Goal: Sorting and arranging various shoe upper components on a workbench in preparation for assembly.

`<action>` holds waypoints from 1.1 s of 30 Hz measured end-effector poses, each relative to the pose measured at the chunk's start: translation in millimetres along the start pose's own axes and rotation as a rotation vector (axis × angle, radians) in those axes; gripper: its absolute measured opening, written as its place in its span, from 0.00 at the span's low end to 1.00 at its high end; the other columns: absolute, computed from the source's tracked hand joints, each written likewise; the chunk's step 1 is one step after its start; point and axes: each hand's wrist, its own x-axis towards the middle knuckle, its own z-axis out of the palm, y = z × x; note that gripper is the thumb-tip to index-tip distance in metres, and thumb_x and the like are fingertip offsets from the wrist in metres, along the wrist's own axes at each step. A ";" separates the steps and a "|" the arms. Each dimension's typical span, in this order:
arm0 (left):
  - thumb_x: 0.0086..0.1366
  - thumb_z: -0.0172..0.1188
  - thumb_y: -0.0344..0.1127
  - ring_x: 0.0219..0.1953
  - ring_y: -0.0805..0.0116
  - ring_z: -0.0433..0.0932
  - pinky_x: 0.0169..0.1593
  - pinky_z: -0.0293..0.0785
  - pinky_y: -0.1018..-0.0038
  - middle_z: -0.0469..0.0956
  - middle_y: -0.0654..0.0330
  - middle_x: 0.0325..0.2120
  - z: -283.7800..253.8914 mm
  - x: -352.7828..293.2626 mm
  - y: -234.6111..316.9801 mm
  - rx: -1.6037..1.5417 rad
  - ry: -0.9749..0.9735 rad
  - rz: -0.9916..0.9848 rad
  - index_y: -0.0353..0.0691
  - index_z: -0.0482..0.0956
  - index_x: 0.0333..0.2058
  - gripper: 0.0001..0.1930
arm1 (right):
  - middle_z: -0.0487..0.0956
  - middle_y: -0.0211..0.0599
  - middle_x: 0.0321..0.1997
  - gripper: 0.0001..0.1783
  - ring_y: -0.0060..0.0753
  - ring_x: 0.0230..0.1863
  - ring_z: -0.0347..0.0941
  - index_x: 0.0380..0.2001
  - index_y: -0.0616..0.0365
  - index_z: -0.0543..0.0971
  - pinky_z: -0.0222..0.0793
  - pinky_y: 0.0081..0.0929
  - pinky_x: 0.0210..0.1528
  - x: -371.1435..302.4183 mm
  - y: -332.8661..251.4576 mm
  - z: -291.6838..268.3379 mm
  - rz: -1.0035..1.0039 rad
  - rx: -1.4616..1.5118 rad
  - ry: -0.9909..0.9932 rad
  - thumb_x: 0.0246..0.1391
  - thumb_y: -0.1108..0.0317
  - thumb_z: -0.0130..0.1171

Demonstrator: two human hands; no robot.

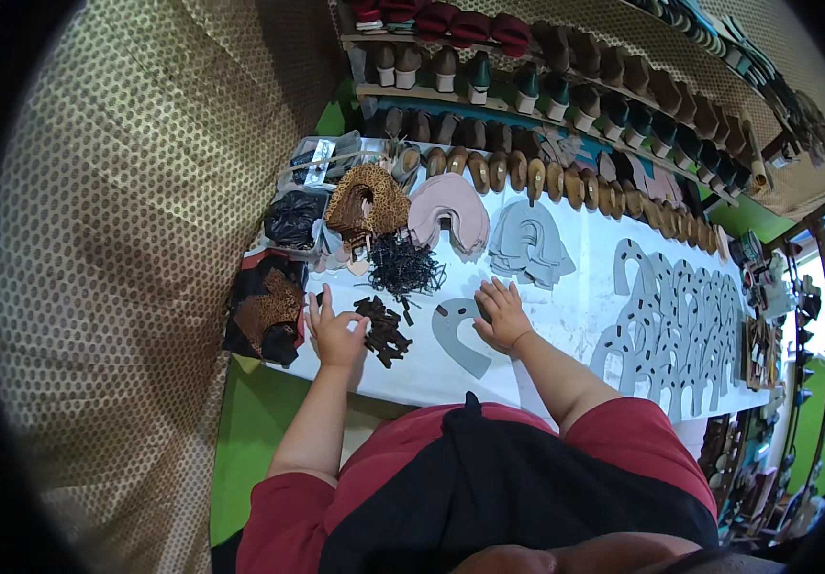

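My left hand [338,335] is over the table beside a small pile of dark brown strips [386,335]. Its thumb and forefinger are pinched together while other fingers point up; anything between the fingertips is too small to make out. In front of me lies a grey horseshoe-shaped piece [456,344] with dark strips near its top. My right hand [501,318] rests flat with spread fingers at that piece's right side, holding nothing. Behind the brown strips is a heap of thin black strips [405,266].
Stacked leopard-print [379,196], pink [446,201] and grey pieces [525,239] lie farther back. Many grey pieces with dark strips [666,325] cover the table's right. Wooden shoe forms [518,170] line the back edge, below shelves of shoes [527,86]. A patterned curtain [135,239] hangs left.
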 end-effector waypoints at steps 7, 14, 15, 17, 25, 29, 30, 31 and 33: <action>0.53 0.72 0.42 0.71 0.45 0.52 0.70 0.28 0.39 0.66 0.54 0.66 4.5 -11.3 61.6 0.150 0.157 0.463 0.55 0.82 0.21 0.07 | 0.69 0.46 0.65 0.13 0.56 0.71 0.56 0.39 0.48 0.85 0.45 0.62 0.71 -3.4 -64.1 15.7 0.102 0.222 0.308 0.49 0.58 0.66; 0.59 0.66 0.42 0.73 0.49 0.50 0.70 0.23 0.40 0.69 0.58 0.64 17.6 -18.0 84.1 0.131 0.223 0.667 0.56 0.80 0.22 0.07 | 0.75 0.52 0.59 0.15 0.40 0.55 0.73 0.34 0.60 0.85 0.65 0.33 0.56 17.3 -128.1 -1.7 0.786 1.384 -0.055 0.56 0.58 0.66; 0.59 0.66 0.42 0.73 0.50 0.50 0.71 0.23 0.40 0.70 0.59 0.64 18.1 -18.6 87.0 0.117 0.221 0.686 0.56 0.80 0.22 0.07 | 0.75 0.53 0.59 0.16 0.37 0.52 0.74 0.33 0.63 0.85 0.66 0.32 0.53 18.5 -124.8 3.1 0.899 1.515 -0.137 0.57 0.58 0.65; 0.59 0.65 0.42 0.73 0.51 0.50 0.71 0.23 0.40 0.70 0.59 0.64 19.7 -22.3 88.2 0.104 0.217 0.699 0.56 0.80 0.22 0.07 | 0.76 0.55 0.58 0.16 0.38 0.53 0.75 0.33 0.63 0.85 0.69 0.31 0.53 15.1 -122.7 9.6 0.902 1.477 -0.114 0.56 0.58 0.65; 0.54 0.68 0.49 0.74 0.40 0.38 0.69 0.25 0.38 0.50 0.47 0.72 32.5 -40.4 77.8 0.124 -0.110 0.465 0.58 0.87 0.39 0.13 | 0.62 0.54 0.72 0.06 0.63 0.75 0.46 0.29 0.45 0.88 0.45 0.65 0.70 4.5 -74.8 3.4 0.335 0.208 0.178 0.47 0.60 0.68; 0.54 0.67 0.46 0.74 0.40 0.38 0.70 0.26 0.39 0.49 0.48 0.72 33.8 -44.7 69.1 0.114 -0.177 0.408 0.58 0.87 0.39 0.13 | 0.57 0.47 0.75 0.08 0.70 0.76 0.35 0.30 0.42 0.89 0.32 0.81 0.67 9.3 -71.4 10.0 0.496 0.283 -0.049 0.46 0.56 0.70; 0.54 0.67 0.46 0.74 0.40 0.38 0.70 0.26 0.39 0.49 0.48 0.72 34.2 -46.6 68.2 0.121 -0.187 0.398 0.58 0.87 0.39 0.13 | 0.57 0.47 0.75 0.08 0.70 0.76 0.35 0.30 0.42 0.89 0.32 0.81 0.67 10.2 -74.0 12.9 0.496 0.284 -0.052 0.46 0.56 0.70; 0.54 0.68 0.46 0.74 0.40 0.38 0.70 0.26 0.39 0.49 0.48 0.72 33.7 -47.1 67.5 0.130 -0.197 0.389 0.58 0.87 0.39 0.13 | 0.57 0.47 0.75 0.08 0.71 0.76 0.35 0.29 0.41 0.89 0.31 0.82 0.67 13.0 -75.6 18.4 0.543 0.300 -0.043 0.45 0.56 0.70; 0.53 0.68 0.46 0.74 0.40 0.38 0.70 0.26 0.39 0.49 0.48 0.72 33.7 -47.8 67.7 0.137 -0.204 0.394 0.58 0.87 0.39 0.13 | 0.57 0.47 0.75 0.08 0.71 0.76 0.34 0.29 0.41 0.89 0.31 0.82 0.67 15.3 -74.9 26.1 0.588 0.318 -0.035 0.44 0.56 0.71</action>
